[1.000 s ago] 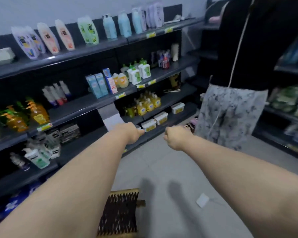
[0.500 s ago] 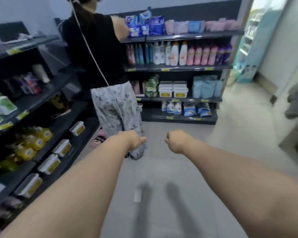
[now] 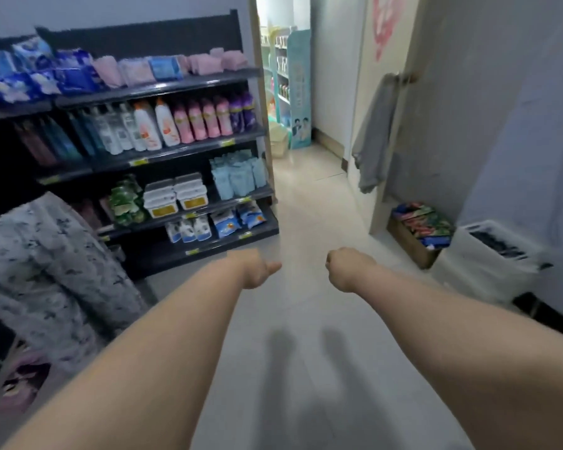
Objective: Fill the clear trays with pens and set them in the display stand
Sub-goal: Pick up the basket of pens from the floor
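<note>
While turning along the aisle, swung off the side shelving faced a second ago and now looking at the end shelf unit at left of frame, with an open doorway at upper centre. Holding both arms straight out over the floor, same as half a second back; changed heading only.

Keeping left hand at centre frame with fingers curled under into a fist, thumb poking out to the right, gripping nothing. Carrying right hand near it but apart, fingers likewise curled closed on nothing.

No sighting of clear trays, pens or display stand anywhere in frame. Spotted a teal floor display through the doorway, too far and blurred to say whether it holds pens or serves as the wanted stand.

Passing a person in patterned trousers, now down at lower left instead of dead ahead. Noted at right of frame: grey garment hanging by the wall, wooden box of packets on the floor, white crate just beside it.

Judged as transit only: nothing carried, filling not begun. Next, by best guess: head for the doorway, locate trays and pens, unclench before reaching.
</note>
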